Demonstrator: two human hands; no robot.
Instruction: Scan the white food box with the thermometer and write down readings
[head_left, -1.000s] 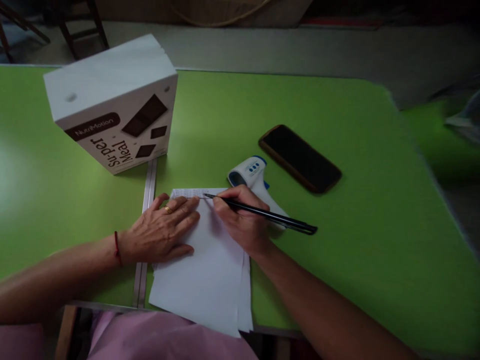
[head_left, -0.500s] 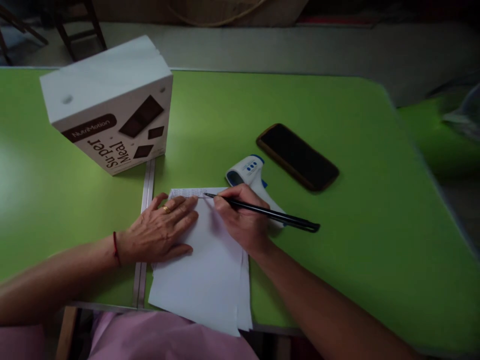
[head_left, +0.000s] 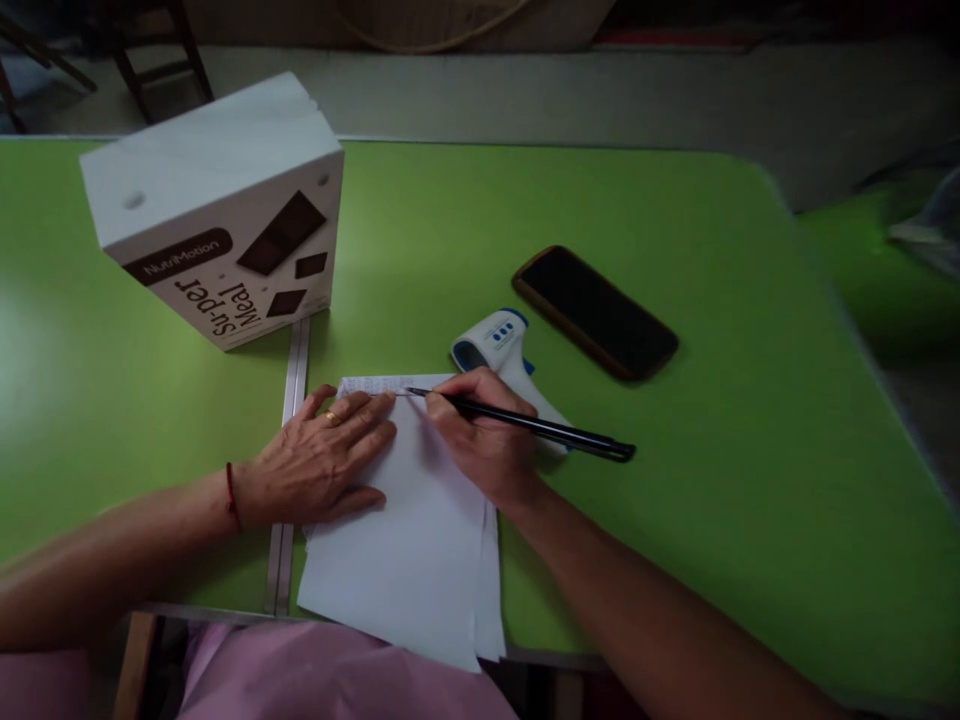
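Note:
Several sheets of white paper [head_left: 405, 560] lie stacked in front of me, with small handwriting along the top edge. My left hand [head_left: 330, 455] rests flat on the left side of the top sheet, fingers spread, a ring on one finger. A black pen [head_left: 547, 428] is pinched in my right hand [head_left: 487, 440], its tip at the end of the written lines. Just beyond my right hand lies a white and blue infrared thermometer [head_left: 499, 340]; the hand and pen cover part of its handle.
The papers lie on a green table [head_left: 712, 520] with a metal seam [head_left: 281, 560] running under my left wrist. A white "Super Meal" box [head_left: 217, 170] stands at the back left. A dark phone [head_left: 600, 310] in a brown case lies right of the thermometer.
The pen and my right hand have shifted very slightly to the left. My left hand and the objects on the table stay where they were.

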